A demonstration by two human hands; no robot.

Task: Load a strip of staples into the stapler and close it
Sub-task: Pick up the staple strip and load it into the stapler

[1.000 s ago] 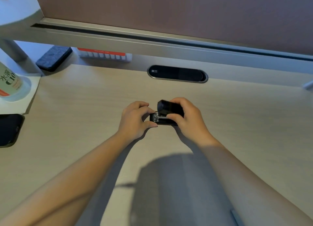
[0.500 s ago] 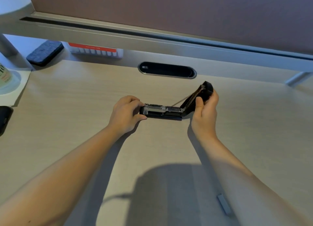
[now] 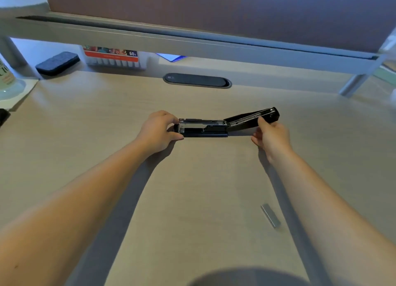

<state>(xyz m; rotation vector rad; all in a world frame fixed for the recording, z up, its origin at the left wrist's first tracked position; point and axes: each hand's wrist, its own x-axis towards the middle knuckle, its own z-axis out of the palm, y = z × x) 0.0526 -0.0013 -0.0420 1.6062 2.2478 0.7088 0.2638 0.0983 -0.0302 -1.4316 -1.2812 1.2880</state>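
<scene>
A black stapler lies on the wooden desk, swung wide open. Its base and metal staple channel point left; its lid leans out to the right, almost flat. My left hand grips the front end of the base. My right hand holds the far end of the lid between thumb and fingers. A silver strip of staples lies loose on the desk, close to my right forearm, touched by neither hand.
A dark oval cable port sits in the desk behind the stapler. Under the raised shelf are a grey felt eraser and a white-and-red marker box. A bottle on paper stands at the left edge.
The stapler went from nearly closed to wide open: my right hand swung the lid up and over to the right. My left hand stayed on the base. The view shifted and shows the staple strip.
</scene>
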